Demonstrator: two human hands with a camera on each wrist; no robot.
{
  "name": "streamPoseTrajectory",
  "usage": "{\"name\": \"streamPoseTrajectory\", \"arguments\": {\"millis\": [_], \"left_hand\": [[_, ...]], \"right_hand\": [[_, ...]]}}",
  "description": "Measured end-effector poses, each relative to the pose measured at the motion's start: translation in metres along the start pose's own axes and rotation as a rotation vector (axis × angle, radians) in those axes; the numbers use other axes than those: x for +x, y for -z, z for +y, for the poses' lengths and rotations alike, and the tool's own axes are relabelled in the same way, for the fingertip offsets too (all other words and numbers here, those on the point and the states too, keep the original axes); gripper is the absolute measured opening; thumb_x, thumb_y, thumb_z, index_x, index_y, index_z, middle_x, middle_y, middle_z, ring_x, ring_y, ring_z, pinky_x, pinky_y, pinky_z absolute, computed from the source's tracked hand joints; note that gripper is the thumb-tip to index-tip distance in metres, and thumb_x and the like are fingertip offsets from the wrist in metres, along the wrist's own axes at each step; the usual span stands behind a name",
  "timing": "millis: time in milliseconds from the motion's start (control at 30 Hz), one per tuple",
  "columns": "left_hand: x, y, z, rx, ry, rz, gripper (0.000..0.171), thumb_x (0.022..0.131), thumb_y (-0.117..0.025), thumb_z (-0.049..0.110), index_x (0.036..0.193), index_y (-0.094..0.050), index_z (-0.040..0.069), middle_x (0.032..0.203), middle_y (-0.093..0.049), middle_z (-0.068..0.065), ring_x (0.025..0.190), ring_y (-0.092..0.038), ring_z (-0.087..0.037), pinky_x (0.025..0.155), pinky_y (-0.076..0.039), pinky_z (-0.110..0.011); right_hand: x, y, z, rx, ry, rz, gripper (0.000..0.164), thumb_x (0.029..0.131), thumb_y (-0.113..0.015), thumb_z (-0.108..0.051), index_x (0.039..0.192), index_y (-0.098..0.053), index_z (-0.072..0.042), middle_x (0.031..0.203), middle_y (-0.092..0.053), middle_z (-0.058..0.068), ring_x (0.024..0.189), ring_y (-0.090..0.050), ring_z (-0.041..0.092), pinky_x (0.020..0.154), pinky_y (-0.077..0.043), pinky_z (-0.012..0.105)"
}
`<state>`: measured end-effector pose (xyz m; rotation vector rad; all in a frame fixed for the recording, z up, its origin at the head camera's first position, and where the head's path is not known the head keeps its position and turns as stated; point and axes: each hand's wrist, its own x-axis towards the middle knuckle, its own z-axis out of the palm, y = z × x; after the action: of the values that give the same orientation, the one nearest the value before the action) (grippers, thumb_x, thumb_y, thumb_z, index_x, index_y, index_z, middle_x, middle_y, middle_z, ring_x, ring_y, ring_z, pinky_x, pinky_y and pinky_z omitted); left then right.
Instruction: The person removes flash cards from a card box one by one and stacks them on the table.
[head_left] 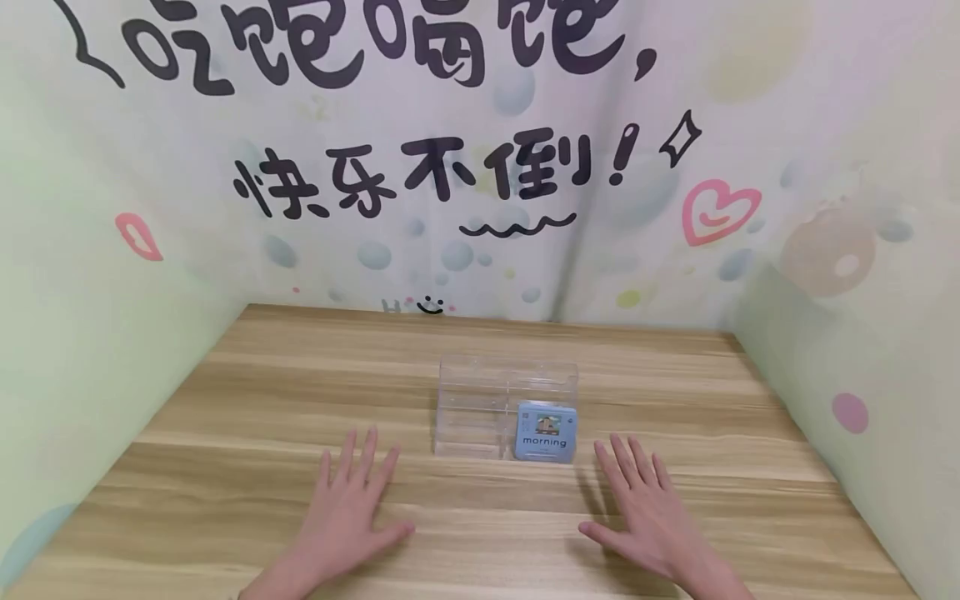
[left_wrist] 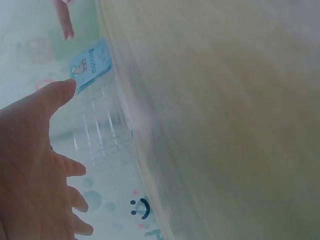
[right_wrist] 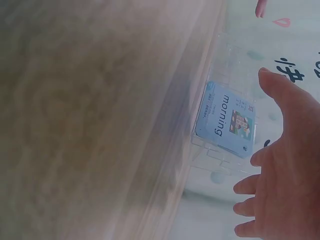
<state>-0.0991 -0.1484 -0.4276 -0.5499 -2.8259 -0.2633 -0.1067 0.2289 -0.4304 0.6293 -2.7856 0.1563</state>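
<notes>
A clear plastic holder (head_left: pixel 471 408) with stepped compartments stands on the wooden table in the head view. In its front right compartment sits a blue card (head_left: pixel 546 433) printed "morning" with a small picture; whether it is one card or a stack I cannot tell. To the holder's left, my left hand (head_left: pixel 345 517) is spread with straight fingers, touching neither the holder nor the card. My right hand (head_left: pixel 645 517) is likewise spread, apart from them on the right. Both wrist views show the card (left_wrist: pixel 91 65) in the holder (right_wrist: pixel 227 55) beyond the thumb.
The wood-grain table (head_left: pixel 300 358) runs back to a white curtain (head_left: pixel 420 242) with black lettering and coloured dots. Pale walls close in the table on the left (head_left: pixel 97 333) and right (head_left: pixel 847 333).
</notes>
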Motion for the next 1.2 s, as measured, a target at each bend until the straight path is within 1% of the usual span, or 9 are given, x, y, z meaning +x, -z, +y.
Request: {"name": "streamPoseTrajectory", "arguments": {"millis": [133,233,367,600,767,867,933,1067,1200], "left_hand": [[0.005,0.000,-0.001,-0.030,0.029,-0.003,0.086,0.072,-0.062,0.060,0.137,-0.039,0.009,0.145,-0.021,-0.023,0.133,-0.012,-0.044,0.100,-0.013,-0.066],[0.008,0.000,-0.002,-0.063,0.042,-0.013,0.087,0.072,-0.062,0.059,0.139,-0.036,0.010,0.146,-0.019,-0.023,0.133,-0.010,-0.044,0.100,-0.013,-0.066],[0.013,-0.003,-0.004,-0.088,0.042,-0.014,0.089,0.072,-0.064,0.058,0.141,-0.033,0.009,0.148,-0.014,-0.022,0.133,-0.009,-0.044,0.101,-0.013,-0.065],[0.028,-0.006,-0.009,-0.073,0.032,0.006,0.091,0.071,-0.064,0.059,0.141,-0.032,0.010,0.148,-0.011,-0.022,0.133,-0.010,-0.044,0.101,-0.013,-0.064],[0.036,-0.009,-0.012,-0.091,0.023,0.000,0.093,0.071,-0.064,0.060,0.142,-0.029,0.010,0.148,-0.010,-0.022,0.133,-0.010,-0.044,0.102,-0.012,-0.063],[0.041,-0.014,-0.015,-0.098,0.004,0.011,0.093,0.072,-0.064,0.059,0.142,-0.029,0.009,0.148,-0.014,-0.021,0.133,-0.013,-0.043,0.103,-0.014,-0.061],[0.044,-0.017,-0.017,-0.110,-0.020,0.022,0.091,0.073,-0.064,0.057,0.141,-0.030,0.008,0.147,-0.016,-0.021,0.133,-0.015,-0.041,0.104,-0.016,-0.059],[0.051,-0.018,-0.020,-0.162,-0.099,0.054,0.089,0.074,-0.066,0.053,0.141,-0.030,0.007,0.147,-0.016,-0.020,0.133,-0.018,-0.039,0.104,-0.019,-0.056],[0.057,-0.019,-0.021,-0.194,-0.167,0.090,0.091,0.072,-0.067,0.052,0.141,-0.028,0.007,0.148,-0.016,-0.020,0.132,-0.020,-0.040,0.102,-0.022,-0.057]], "right_hand": [[0.001,0.000,0.001,-0.020,0.019,0.023,0.092,0.076,-0.056,-0.062,0.142,-0.026,-0.005,0.145,-0.026,0.021,0.137,0.008,0.019,0.108,0.014,0.032],[0.002,0.000,0.001,-0.025,0.031,0.031,0.093,0.075,-0.057,-0.061,0.142,-0.026,-0.005,0.145,-0.025,0.021,0.137,0.008,0.020,0.107,0.016,0.029],[0.003,0.000,0.001,-0.027,0.041,0.034,0.093,0.075,-0.057,-0.062,0.143,-0.025,-0.006,0.146,-0.024,0.020,0.138,0.007,0.020,0.106,0.017,0.029],[0.003,-0.001,0.001,-0.021,0.042,0.043,0.094,0.074,-0.059,-0.061,0.144,-0.024,-0.008,0.146,-0.024,0.019,0.137,0.007,0.019,0.108,0.014,0.030],[0.003,0.000,0.001,-0.007,0.040,0.044,0.094,0.074,-0.060,-0.060,0.144,-0.022,-0.010,0.146,-0.025,0.018,0.137,-0.010,0.034,0.111,0.007,0.036],[0.003,0.001,0.000,-0.003,0.037,0.039,0.093,0.074,-0.060,-0.060,0.144,-0.023,-0.011,0.146,-0.026,0.018,0.133,-0.021,0.037,0.110,0.008,0.034],[0.003,0.001,0.000,0.000,0.041,0.037,0.092,0.074,-0.059,-0.059,0.144,-0.024,-0.010,0.146,-0.026,0.018,0.136,-0.015,0.035,0.109,0.011,0.030],[0.004,0.001,0.000,-0.015,0.061,0.046,0.091,0.075,-0.057,-0.061,0.143,-0.027,-0.008,0.145,-0.026,0.019,0.138,0.001,0.022,0.108,0.014,0.028],[0.005,0.001,-0.001,-0.022,0.067,0.055,0.090,0.076,-0.056,-0.061,0.142,-0.028,-0.007,0.145,-0.027,0.019,0.138,0.003,0.020,0.108,0.014,0.029]]}}
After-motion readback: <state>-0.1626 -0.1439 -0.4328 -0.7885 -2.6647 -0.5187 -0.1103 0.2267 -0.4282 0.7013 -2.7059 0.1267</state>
